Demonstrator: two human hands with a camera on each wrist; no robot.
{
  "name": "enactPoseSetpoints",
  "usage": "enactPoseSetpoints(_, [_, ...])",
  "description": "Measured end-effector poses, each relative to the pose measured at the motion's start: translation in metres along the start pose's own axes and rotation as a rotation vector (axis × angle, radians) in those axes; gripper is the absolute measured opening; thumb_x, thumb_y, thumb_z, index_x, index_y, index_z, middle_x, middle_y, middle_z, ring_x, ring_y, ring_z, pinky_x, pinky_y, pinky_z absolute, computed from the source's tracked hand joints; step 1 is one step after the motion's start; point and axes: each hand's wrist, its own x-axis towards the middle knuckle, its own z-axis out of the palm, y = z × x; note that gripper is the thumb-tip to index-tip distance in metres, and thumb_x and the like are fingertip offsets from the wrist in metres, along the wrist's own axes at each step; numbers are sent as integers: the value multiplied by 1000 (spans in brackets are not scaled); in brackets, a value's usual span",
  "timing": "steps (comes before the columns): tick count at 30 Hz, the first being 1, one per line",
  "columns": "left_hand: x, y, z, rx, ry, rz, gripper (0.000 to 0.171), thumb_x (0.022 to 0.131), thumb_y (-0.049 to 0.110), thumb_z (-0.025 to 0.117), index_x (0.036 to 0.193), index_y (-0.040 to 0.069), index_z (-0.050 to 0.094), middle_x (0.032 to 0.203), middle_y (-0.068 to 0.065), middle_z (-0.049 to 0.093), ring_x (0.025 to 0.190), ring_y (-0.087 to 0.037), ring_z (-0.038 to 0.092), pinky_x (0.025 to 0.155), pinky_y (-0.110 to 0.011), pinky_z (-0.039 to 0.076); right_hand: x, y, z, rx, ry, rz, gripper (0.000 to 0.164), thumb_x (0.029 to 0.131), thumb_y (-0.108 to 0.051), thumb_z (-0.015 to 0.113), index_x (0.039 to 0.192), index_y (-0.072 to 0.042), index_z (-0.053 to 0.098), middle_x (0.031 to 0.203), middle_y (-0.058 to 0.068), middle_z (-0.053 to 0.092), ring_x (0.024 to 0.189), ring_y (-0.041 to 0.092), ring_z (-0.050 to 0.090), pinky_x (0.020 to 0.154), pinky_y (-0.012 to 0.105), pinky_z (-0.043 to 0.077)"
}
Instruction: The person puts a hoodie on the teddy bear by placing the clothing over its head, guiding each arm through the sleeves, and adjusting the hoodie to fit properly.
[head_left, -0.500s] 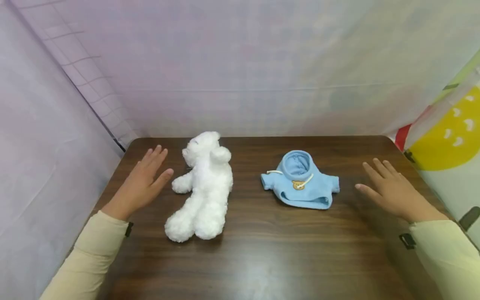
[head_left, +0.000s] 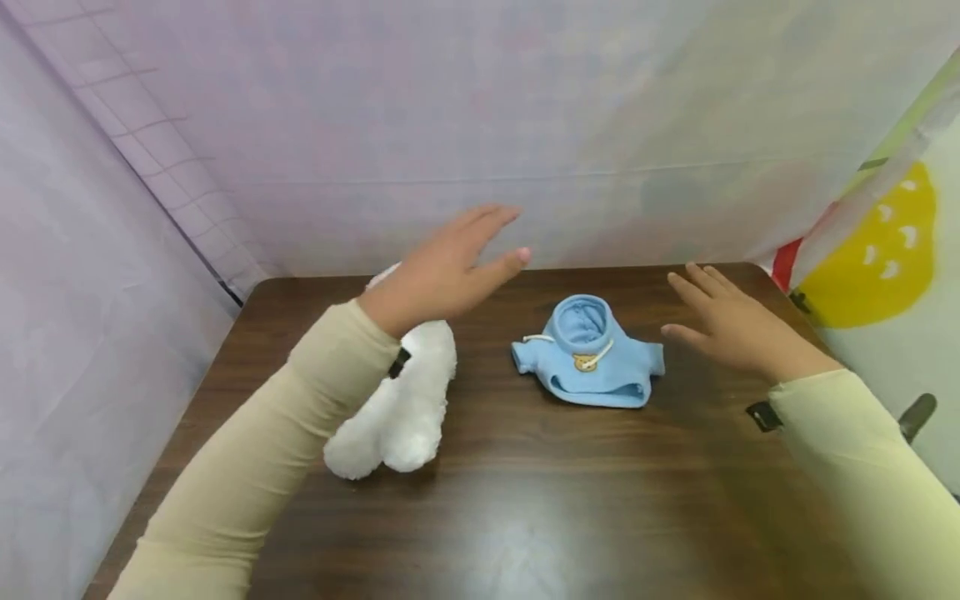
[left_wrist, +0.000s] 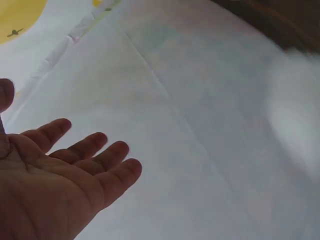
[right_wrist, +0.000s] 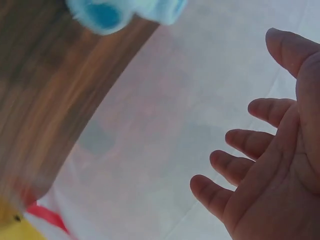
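Observation:
A white plush bear (head_left: 414,400) lies on the brown table, its head and upper body mostly hidden behind my left hand (head_left: 450,268) and forearm in the head view. That hand is raised above the bear, fingers extended and holding nothing; the left wrist view shows its bare palm (left_wrist: 45,190). To the right of the bear a small light-blue hoodie (head_left: 600,367) lies flat, with a round neck opening, white cords and a bear patch. My right hand (head_left: 738,329) hovers just right of the hoodie's sleeve, fingers spread, with an empty palm (right_wrist: 280,185) in the right wrist view.
The dark wooden table (head_left: 540,492) ends at a pale cloth curtain (head_left: 480,125) along the back. At the right hangs a white cloth with a yellow shape (head_left: 885,250). Another pale cloth (head_left: 97,317) borders the left side.
My left hand has swung from the table's left side up and rightward over the bear. My right hand has moved leftward and up, closer to the hoodie. Bear and hoodie lie as before.

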Motion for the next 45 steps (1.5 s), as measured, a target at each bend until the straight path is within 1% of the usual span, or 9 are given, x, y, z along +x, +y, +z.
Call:
enactPoseSetpoints(4, [48,2,26,-30,-51,-94,71,101,59,38,159,20,24,162,-1,25,148,-19,21,118,-37,19,20,-11,-2,71,-2,-11,83,97,-43,61,156,1,23,158,31,13,143,52,14,110,66,17])
enactPoseSetpoints(9, [89,-20,84,-82,-93,-224,62,104,42,46,154,9,34,156,-8,36,143,-24,32,115,-36,27,44,-10,9,163,-18,2,74,100,-36,59,152,6,28,153,33,26,140,50,24,110,64,22])
enactPoseSetpoints(15, [93,-40,141,-96,-114,-399,47,102,26,48,141,2,52,141,-12,55,128,-26,51,104,-35,41,68,-9,39,245,-92,97,56,100,-25,53,138,17,44,139,38,43,128,53,41,103,63,34])
enactPoseSetpoints(21, [88,-46,165,-21,-157,-464,35,100,21,47,118,-1,67,121,-14,65,107,-27,60,94,-36,48,77,-14,63,295,-156,196,45,100,-21,51,128,14,55,123,34,58,109,45,58,90,57,48])
enactPoseSetpoints(29, [81,-39,179,34,-182,-483,41,102,36,48,122,6,68,133,-16,56,120,-36,47,99,-46,42,80,-19,77,327,-202,182,37,98,-18,54,122,10,60,117,29,62,105,40,59,88,53,49])
enactPoseSetpoints(33, [83,-38,179,60,-163,-410,29,99,32,54,97,7,70,112,-10,65,108,-29,54,95,-41,42,81,-20,74,336,-148,158,18,95,-13,56,101,2,63,92,16,63,83,29,57,71,42,48])
enactPoseSetpoints(38, [88,-37,174,-51,-56,-357,31,91,15,59,64,14,43,62,0,42,60,-15,41,60,-27,37,78,-23,66,330,-50,150,15,99,-14,54,104,0,59,91,14,61,80,28,56,67,40,47])
enactPoseSetpoints(41, [88,-34,164,-129,21,-337,32,89,13,59,63,15,40,58,2,36,55,-13,35,53,-25,31,72,-27,54,326,21,126,19,101,-14,53,112,1,57,95,16,62,80,28,57,67,41,48])
enactPoseSetpoints(45, [85,-26,143,-128,89,-276,18,87,15,62,73,14,51,70,1,50,66,-14,48,61,-24,39,65,-34,35,311,113,73,18,102,-13,53,113,0,56,95,18,62,77,28,58,64,42,48])
